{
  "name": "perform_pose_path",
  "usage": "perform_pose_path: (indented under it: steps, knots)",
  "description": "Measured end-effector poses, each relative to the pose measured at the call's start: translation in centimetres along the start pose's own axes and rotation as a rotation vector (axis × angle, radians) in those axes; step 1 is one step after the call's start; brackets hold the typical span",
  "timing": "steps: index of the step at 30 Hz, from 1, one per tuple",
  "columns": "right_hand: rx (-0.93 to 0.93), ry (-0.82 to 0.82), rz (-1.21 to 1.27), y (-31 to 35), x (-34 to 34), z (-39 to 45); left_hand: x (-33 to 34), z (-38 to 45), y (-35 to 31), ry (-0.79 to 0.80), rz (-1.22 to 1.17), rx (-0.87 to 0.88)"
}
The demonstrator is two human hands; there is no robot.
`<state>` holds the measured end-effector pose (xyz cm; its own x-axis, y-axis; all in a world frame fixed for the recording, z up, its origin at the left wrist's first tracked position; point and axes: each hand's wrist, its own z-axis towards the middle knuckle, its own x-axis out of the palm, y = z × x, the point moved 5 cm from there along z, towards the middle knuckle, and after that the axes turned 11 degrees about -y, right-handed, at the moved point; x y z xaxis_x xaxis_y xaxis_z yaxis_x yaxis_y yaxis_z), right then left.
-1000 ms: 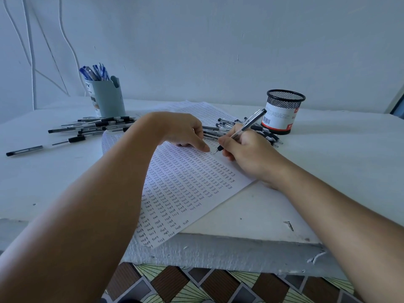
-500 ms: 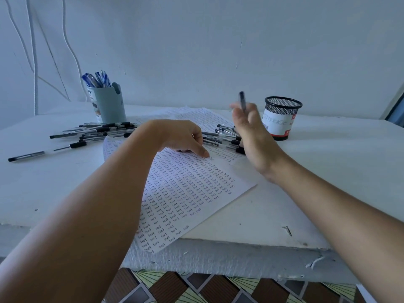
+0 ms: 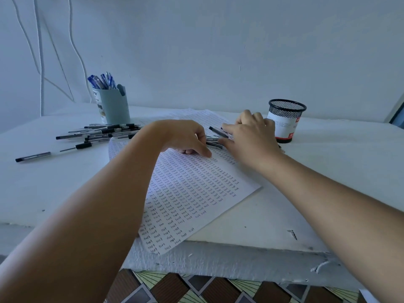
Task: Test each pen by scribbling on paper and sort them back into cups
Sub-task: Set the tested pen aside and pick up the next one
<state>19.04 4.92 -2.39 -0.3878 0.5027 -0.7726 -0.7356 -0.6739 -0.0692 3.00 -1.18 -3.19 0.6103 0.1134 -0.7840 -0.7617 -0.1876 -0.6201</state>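
Observation:
A sheet of paper covered in rows of the handwritten word "test" lies on the white table. My left hand rests on its upper part with loosely curled fingers. My right hand is low over a small pile of black pens beside the black mesh cup. Its thumb and index finger pinch one black pen, which sticks out to the left. A grey cup at the back left holds several blue pens.
Another pile of black pens lies left of the paper, in front of the grey cup. A single pen lies apart at the far left. The table's chipped front edge is near me, with patterned floor below. Cables hang on the wall.
My right hand wrote on the paper, lifted the pen upright, then came down onto the pile beside the mesh cup. My left hand stayed on the paper.

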Motion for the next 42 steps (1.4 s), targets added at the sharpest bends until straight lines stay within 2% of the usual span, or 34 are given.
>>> perform_pose_path:
  steps: [3, 7, 11, 17, 19, 23, 31, 34, 35, 37, 39, 42]
  knots:
    - [-0.017, -0.061, -0.071, 0.1, -0.3, 1.7, -0.6, -0.3, -0.4, -0.015, 0.001, -0.004]
    - [-0.051, 0.013, -0.089, 0.8, 0.1, 2.8, -2.6, -1.1, -0.3, -0.111, 0.082, 0.000]
    - [-0.102, -0.054, 0.021, 4.2, -0.1, 3.1, -5.7, -2.6, 1.3, -0.253, 0.239, -0.010]
    - [-0.305, 0.061, 0.337, 13.4, 0.6, 3.3, -10.8, -6.6, 6.8, -0.441, 0.436, -0.139]
    - [-0.349, 0.085, 0.393, 16.4, 0.8, 3.4, -12.5, -8.5, 9.2, -0.448, 0.517, -0.212]
    - [-0.351, 0.127, 0.530, 20.4, 1.4, 3.3, -13.9, -11.4, 12.8, -0.335, 0.686, -0.358]
    - [-0.295, 0.128, 0.558, 22.1, 2.8, 2.8, -14.3, -12.9, 14.6, -0.409, 0.604, -0.351]
    - [-0.304, 0.053, 0.619, 21.7, 1.9, 2.8, -15.1, -13.1, 14.0, -0.447, 0.487, -0.339]
    - [-0.321, 0.002, 0.647, 21.6, 1.4, 2.7, -15.5, -13.2, 13.3, -0.482, 0.358, -0.328]
    - [-0.383, -0.114, 0.670, 21.2, 0.2, 2.5, -15.8, -13.0, 11.6, -0.535, -0.071, -0.317]
    - [-0.438, -0.239, 0.667, 20.5, -0.9, 2.5, -14.9, -12.2, 9.6, -0.479, -0.455, -0.315]
    - [-0.408, -0.438, 0.663, 17.8, -2.1, 2.7, -12.4, -9.8, 7.4, -0.289, -0.742, -0.273]
